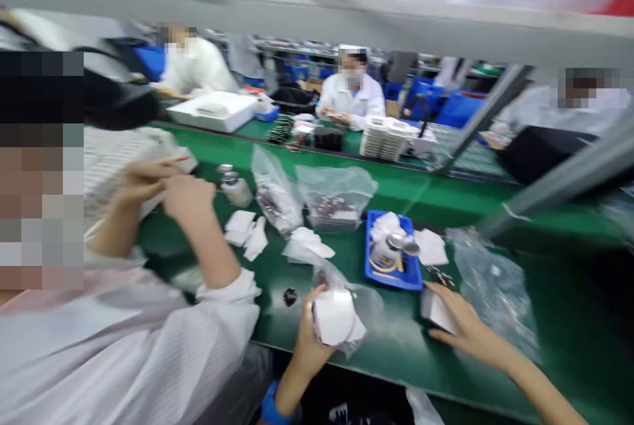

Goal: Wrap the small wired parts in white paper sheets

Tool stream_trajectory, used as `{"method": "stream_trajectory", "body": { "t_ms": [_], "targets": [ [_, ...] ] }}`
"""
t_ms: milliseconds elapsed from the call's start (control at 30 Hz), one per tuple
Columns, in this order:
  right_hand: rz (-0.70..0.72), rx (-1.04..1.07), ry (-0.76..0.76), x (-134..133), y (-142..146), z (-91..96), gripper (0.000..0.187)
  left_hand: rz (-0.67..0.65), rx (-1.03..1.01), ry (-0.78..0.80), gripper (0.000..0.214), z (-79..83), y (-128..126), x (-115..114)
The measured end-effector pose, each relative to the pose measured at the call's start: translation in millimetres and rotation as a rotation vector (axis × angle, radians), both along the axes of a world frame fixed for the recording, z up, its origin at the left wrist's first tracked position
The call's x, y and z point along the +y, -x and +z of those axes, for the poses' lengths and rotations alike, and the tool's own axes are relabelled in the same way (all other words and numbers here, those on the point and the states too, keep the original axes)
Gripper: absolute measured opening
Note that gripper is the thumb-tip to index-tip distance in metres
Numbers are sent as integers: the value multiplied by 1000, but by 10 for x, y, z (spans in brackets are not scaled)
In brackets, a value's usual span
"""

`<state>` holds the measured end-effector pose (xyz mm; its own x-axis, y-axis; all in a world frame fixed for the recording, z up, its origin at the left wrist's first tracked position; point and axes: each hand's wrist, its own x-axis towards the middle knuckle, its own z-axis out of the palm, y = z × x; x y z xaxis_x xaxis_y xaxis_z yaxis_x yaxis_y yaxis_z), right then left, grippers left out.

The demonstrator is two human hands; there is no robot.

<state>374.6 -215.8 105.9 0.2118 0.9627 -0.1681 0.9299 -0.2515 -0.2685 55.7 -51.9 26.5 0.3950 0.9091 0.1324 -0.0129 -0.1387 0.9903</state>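
My left hand [310, 342], with a blue band at the wrist, is closed around a smooth white block [335, 317] at the table's front edge. A clear plastic bag [369, 306] hangs loosely around and behind that block. Farther right, my right hand [463, 323] has its thumb and fingers around a small box-shaped piece [436, 311] with a white face and a darker side, resting on the green table [391, 346]. Motion blur hides the exact kind of both pieces. A small black part [290, 296] lies left of my left hand.
A blue tray [369, 260] holds a metal-capped bottle [386, 252] and white wipes. Bags of small parts [337, 207] stand behind. An empty-looking clear bag [500, 286] lies right. A co-worker's sleeve [212, 319] reaches close on the left; a metal post [535, 194] slants at right.
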Motion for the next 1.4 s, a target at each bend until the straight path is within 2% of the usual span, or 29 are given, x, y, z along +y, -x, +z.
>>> {"method": "stream_trajectory", "body": {
  "t_ms": [67,100,167,233,300,367,467,500,533,633,733,833,933,1067,1133,1233,1300,1400],
  "targets": [
    [-18,-66,-39,-75,-152,-99,75,-29,2,-98,87,67,-8,26],
    [-29,-95,-49,-94,-202,-87,71,-37,10,-146,87,113,-1,39],
    [-48,-77,-46,-103,-186,60,67,-50,52,-242,90,219,28,54],
    [-35,38,-35,-55,11,297,63,-76,91,-301,93,318,51,58],
    [-8,177,-43,75,344,501,58,-92,93,-304,93,383,52,60],
    [63,314,-36,274,728,573,60,-82,54,-281,87,405,33,61],
    [210,428,-127,598,1242,415,82,0,-30,-265,61,400,4,52],
    [223,441,-186,691,1373,324,92,40,-50,-261,51,403,-1,47],
    [209,440,-253,771,1480,234,93,84,-57,-257,39,413,-4,41],
    [190,408,-400,925,1658,34,65,186,-29,-289,18,503,-6,23],
    [181,390,-543,945,1673,-31,44,201,-19,-353,12,678,-16,3],
    [155,382,-670,845,1612,-43,34,131,-65,-390,16,900,-40,-34],
    [129,389,-713,671,1549,-64,27,44,-90,-429,18,1114,-84,-104],
    [34,458,-838,486,1547,-80,20,-38,-136,-386,15,1291,-182,-209],
    [-27,498,-905,468,1587,-55,19,-68,-157,-316,15,1306,-236,-237],
    [-120,510,-895,520,1648,44,16,-60,-163,-191,19,1222,-309,-248],
    [-159,501,-881,567,1647,150,16,-48,-159,-121,21,1097,-356,-249],
    [-100,481,-1015,605,1536,343,24,-74,-142,-84,21,835,-431,-252]
  ]
}}
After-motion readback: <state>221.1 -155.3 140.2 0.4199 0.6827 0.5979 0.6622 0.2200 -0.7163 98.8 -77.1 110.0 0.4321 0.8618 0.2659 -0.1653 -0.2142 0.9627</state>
